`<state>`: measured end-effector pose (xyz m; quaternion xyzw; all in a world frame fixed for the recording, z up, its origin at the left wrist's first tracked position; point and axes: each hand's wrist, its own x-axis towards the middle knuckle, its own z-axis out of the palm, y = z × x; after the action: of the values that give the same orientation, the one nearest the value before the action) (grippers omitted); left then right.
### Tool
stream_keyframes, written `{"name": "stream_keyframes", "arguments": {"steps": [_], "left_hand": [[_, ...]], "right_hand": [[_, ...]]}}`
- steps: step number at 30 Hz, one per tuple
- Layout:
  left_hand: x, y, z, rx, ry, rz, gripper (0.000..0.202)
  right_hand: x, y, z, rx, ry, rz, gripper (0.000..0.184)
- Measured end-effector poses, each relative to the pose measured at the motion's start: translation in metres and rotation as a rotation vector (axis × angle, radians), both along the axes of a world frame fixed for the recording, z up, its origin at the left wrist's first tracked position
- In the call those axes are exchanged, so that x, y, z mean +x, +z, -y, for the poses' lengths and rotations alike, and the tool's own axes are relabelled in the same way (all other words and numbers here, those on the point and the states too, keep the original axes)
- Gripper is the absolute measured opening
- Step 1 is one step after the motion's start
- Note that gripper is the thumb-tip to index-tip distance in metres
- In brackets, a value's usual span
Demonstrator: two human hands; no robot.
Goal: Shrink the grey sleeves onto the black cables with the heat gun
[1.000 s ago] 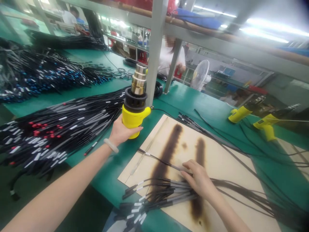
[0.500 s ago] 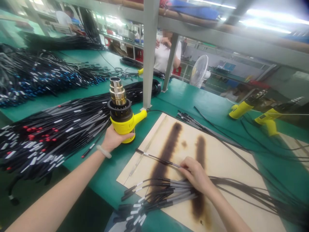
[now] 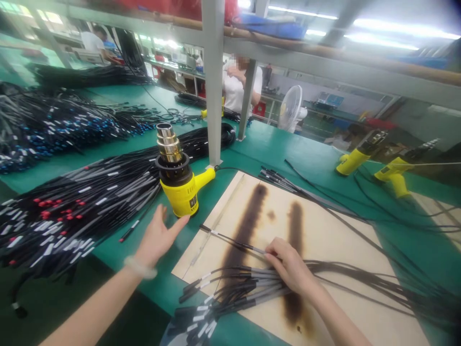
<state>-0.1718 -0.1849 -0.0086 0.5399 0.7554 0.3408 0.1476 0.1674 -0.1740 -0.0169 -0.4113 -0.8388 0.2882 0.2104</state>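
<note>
Just beyond left hand (image 3: 158, 236): upright heat gun (image 3: 179, 191) | left spread, empty | right hand (image 3: 287, 261) pinching cable (image 3: 240, 243)

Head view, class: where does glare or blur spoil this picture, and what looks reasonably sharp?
In the head view, the ceiling lights glare at upper right, beside a darkened corner; also in the head view, the dark cables smear toward the right edge, while the yellow heat gun near the left hand looks fairly crisp.
</note>
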Motion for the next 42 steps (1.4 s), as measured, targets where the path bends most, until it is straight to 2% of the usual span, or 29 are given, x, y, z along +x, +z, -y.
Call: {"name": "stream_keyframes", "arguments": {"steps": [1,2,3,5,7,10,13,16,20,24,26,28,32,42], "left_hand": [[0.004,-0.002,0.013,-0.041,0.037,-0.022,0.075],[0.009,-0.004,0.026,-0.025,0.019,-0.059,0.07],[0.015,-0.004,0.036,0.012,-0.05,-0.097,0.061],[0.027,-0.002,0.047,0.127,-0.298,-0.208,0.038],[0.04,0.0,0.043,0.191,-0.514,-0.323,0.029],[0.056,0.002,0.019,0.188,-0.631,-0.479,0.032],[0.064,0.009,-0.004,0.118,-0.678,-0.551,0.024],[0.065,0.023,-0.006,0.097,-0.721,-0.519,0.026],[0.066,0.051,0.015,0.091,-0.741,-0.301,0.021],[0.076,0.077,0.041,0.031,-0.644,0.078,0.024],[0.082,0.086,0.052,0.034,-0.615,0.192,0.026],[0.086,0.09,0.061,0.057,-0.585,0.25,0.021],[0.093,0.09,0.074,0.133,-0.54,0.256,0.022],[0.117,0.102,0.084,0.311,-0.672,0.163,0.007]], "right_hand": [[0.0,0.001,0.0,-0.001,0.001,-0.002,0.016],[0.0,0.001,0.001,0.0,0.003,-0.005,0.015],[0.0,0.001,0.001,0.0,0.009,-0.007,0.015],[0.0,0.002,0.002,-0.004,0.026,-0.011,0.014],[0.0,0.003,0.003,-0.015,0.043,-0.015,0.015],[-0.001,0.003,0.005,-0.036,0.046,-0.017,0.016],[-0.001,0.003,0.007,-0.059,0.039,-0.033,0.016],[0.001,0.004,0.009,-0.095,0.002,-0.082,0.017],[0.007,0.009,0.01,-0.144,-0.018,-0.163,0.021],[0.013,0.02,0.016,-0.238,-0.019,-0.237,0.026],[0.016,0.026,0.022,-0.279,-0.01,-0.263,0.028],[0.018,0.032,0.028,-0.314,0.002,-0.273,0.028],[0.021,0.038,0.038,-0.353,0.014,-0.279,0.025],[0.022,0.03,0.046,-0.344,0.021,-0.333,0.021]]}}
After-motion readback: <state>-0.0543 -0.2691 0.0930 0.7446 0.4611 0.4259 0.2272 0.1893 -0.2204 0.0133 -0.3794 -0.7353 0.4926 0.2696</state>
